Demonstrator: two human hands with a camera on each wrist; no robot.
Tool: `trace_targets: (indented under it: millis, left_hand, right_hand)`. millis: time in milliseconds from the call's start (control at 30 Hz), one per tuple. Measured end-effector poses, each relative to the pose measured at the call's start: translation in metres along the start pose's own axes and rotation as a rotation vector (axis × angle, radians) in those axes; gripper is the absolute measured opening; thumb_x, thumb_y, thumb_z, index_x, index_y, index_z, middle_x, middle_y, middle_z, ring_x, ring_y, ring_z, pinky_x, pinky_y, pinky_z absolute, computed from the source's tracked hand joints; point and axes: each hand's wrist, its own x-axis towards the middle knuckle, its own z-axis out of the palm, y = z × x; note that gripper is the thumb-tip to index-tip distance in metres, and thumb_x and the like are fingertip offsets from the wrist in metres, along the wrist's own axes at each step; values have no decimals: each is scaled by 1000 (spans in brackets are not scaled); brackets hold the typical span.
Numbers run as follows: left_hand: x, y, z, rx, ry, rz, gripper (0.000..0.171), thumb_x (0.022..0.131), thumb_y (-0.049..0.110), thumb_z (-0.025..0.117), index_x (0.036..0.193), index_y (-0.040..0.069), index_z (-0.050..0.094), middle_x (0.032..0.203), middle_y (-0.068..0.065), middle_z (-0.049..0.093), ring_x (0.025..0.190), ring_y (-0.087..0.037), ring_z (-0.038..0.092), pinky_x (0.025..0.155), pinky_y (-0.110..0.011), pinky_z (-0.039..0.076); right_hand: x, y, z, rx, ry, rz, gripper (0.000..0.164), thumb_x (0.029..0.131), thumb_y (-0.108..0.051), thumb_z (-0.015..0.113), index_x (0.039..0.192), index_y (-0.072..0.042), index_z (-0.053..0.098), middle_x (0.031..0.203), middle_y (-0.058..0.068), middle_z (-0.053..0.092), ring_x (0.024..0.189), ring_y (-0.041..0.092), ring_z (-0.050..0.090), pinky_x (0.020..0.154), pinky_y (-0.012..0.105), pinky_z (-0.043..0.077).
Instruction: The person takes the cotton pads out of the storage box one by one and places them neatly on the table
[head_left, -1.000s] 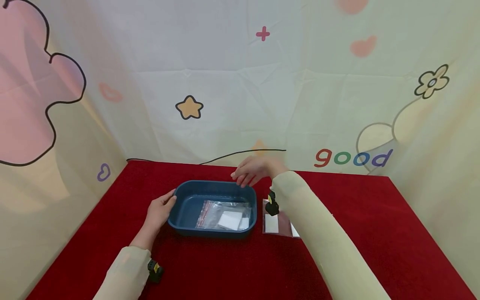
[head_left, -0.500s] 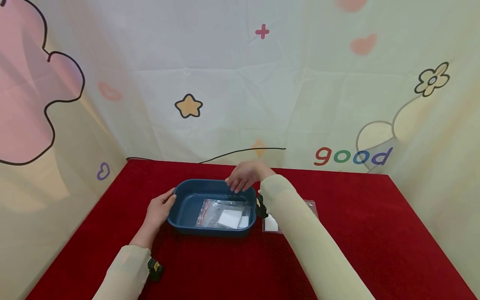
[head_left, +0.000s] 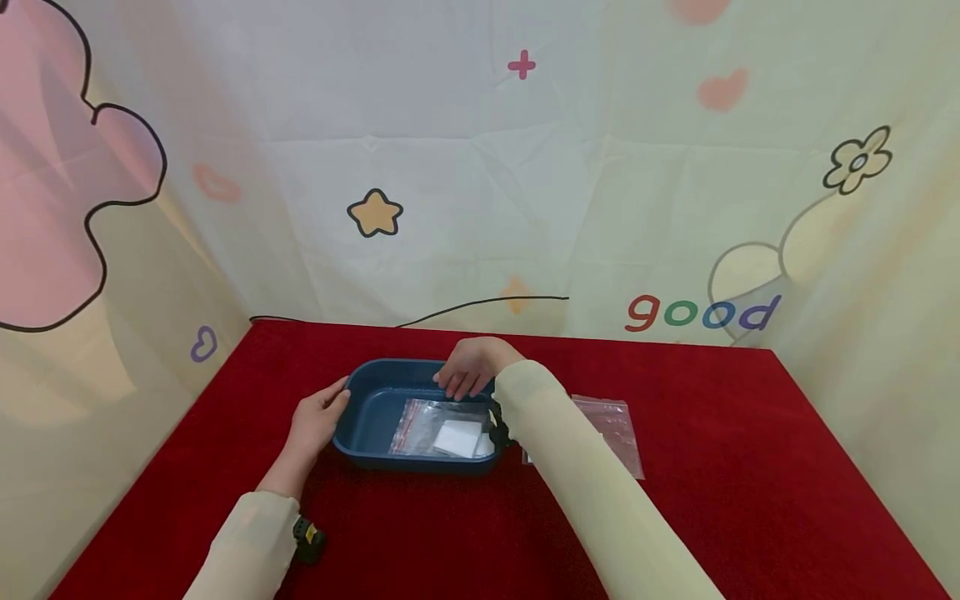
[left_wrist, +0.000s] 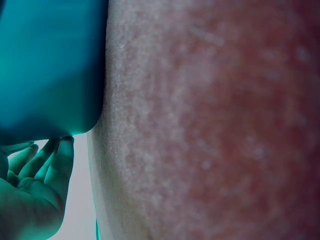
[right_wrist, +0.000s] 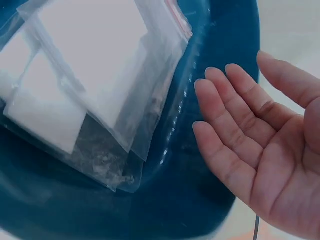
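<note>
A blue plastic basin (head_left: 367, 460) stands on the red cloth. My left hand (head_left: 313, 418) holds its left end, thumb at the rim; in the left wrist view the fingers (left_wrist: 62, 165) touch the basin's outer wall (left_wrist: 50, 75). Over the basin's far right part hovers my right hand (head_left: 468, 367), holding nothing. Its fingers are spread and slightly bent in the right wrist view, apart from the bags. Inside the basin lie overlapping clear zip bags (head_left: 423, 425) with white square pieces (head_left: 457, 437) in them.
Right of the basin, another clear zip bag (head_left: 615, 425) lies on the red tablecloth (head_left: 712, 467), partly hidden by my right sleeve (head_left: 592, 475). A printed curtain (head_left: 450, 167) hangs behind the table.
My right hand has moved left and slightly down, from the basin's far right corner to above its inside. The left hand keeps its place on the basin.
</note>
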Motion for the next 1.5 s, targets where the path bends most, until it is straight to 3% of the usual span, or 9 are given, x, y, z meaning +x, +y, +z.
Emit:
trace_targets:
  millis: [233,633,800,1000,1133,1333,1500]
  left_hand:
    - [-1,-1,0,-4,3,-5,49,109,20,45,156,3,41,162,-22,39,154,-40,32,122,-56,37]
    - [0,0,0,-18,6,-4,49,109,20,46,155,3,41,162,-22,39,154,-40,33,122,-56,37]
    - [-1,0,0,-9,8,0,49,109,20,46,155,3,42,161,-22,40,153,-40,34,121,-56,38]
    - [-1,1,1,7,12,2,49,109,19,45,155,2,42,161,-23,40,152,-42,35,120,-57,39]
    - [-1,1,1,11,19,3,48,109,19,45,155,3,42,160,-24,40,152,-42,36,120,-57,39]
    - [-2,2,2,16,18,-2,49,109,19,45,155,3,42,161,-24,39,152,-43,35,119,-58,40]
    - [-2,2,1,19,19,0,49,109,20,45,155,3,42,161,-24,39,152,-43,35,120,-58,39]
  right_hand:
    - [4,-2,8,27,4,53,38,101,-23,64,133,-2,66,132,18,69,121,30,66,114,44,50]
    - [10,6,9,3,-60,158,37,102,-21,62,131,0,66,136,17,67,126,31,63,117,48,46]
    - [16,5,8,-28,-83,171,31,100,-20,65,124,-2,71,116,12,72,108,25,65,113,46,50]
    - [22,6,7,-78,-106,155,9,97,-13,68,98,-10,77,87,4,67,87,18,60,89,35,56]
    - [23,6,9,-107,-109,143,12,97,-12,69,88,-12,77,86,2,69,89,18,60,84,33,55]
    - [22,6,10,-146,-75,116,10,95,-14,72,90,-12,80,100,4,73,102,22,64,102,39,57]
    - [20,4,10,-114,-87,112,13,96,-11,70,90,-11,80,87,2,74,86,17,65,83,29,60]
